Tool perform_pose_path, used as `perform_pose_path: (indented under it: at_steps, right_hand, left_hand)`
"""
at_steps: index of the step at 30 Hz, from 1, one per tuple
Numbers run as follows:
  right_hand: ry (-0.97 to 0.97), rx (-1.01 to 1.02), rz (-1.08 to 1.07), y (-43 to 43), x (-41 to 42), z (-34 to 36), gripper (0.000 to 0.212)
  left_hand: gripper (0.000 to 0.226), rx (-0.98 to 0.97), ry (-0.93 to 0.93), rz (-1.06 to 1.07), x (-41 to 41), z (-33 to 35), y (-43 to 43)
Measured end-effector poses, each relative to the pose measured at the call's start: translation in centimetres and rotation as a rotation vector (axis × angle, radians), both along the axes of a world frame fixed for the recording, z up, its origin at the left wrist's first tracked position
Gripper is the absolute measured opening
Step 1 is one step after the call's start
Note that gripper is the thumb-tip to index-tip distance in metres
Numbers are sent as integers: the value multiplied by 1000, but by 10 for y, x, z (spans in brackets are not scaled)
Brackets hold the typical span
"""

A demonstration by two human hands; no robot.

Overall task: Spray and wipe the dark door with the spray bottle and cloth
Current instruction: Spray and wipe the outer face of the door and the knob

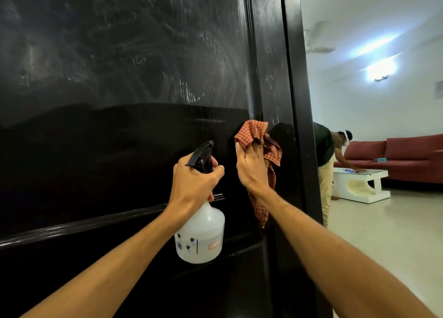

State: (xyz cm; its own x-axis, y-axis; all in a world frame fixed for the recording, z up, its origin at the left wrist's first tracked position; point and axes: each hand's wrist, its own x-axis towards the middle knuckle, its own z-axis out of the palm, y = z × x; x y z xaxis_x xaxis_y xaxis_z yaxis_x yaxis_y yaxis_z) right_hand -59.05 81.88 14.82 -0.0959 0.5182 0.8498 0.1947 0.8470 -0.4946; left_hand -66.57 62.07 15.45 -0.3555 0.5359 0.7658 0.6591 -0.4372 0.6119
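Home, living room. At left, dark panelled door [119,77] stands beside opening onto room. Red sofa [407,154] against white wall, low white coffee table [359,188] just before it, pale floor [383,233]. Lit wall lamp [381,69], ceiling fan [318,46] blurred overhead. Second person [326,147] bends over coffee table, hand on top.

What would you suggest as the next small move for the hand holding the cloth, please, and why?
Probably sweep the cloth up and leftward across the door. The right hand grips it bunched at the panel's right edge, and pale streaks cover the panel above it. The left hand holds the spray bottle clear of that path, so nothing seems to block the stroke.
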Motion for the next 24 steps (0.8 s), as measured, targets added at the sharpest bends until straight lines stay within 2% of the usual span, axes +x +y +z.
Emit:
perform_pose_path:
  at_steps: [2,7,11,14,18,20,24]
  right_hand:
    - [-23,-12,-34,13,12,12,63]
    - [196,-256,-76,50,45,46,68]
    - [183,-376,-88,45,42,-2,68]
    - [180,-459,-85,36,43,33,66]
    - [169,-306,-101,28,33,96,68]
    - [146,-252,-133,27,22,84,68]
    - [202,-319,-146,10,13,76,61]
  left_hand:
    - [9,-15,-11,-3,0,5,2]
    - [12,-35,-47,-39,-2,13,4]
    - [12,-42,-62,-74,-9,18,0]
    - [11,-72,-42,-103,-11,22,-9]
    - [10,-49,-49,-115,-20,45,-18]
    - [9,-50,-74,-120,-28,58,-23]
    - [9,-48,-97,-107,-41,71,-38]
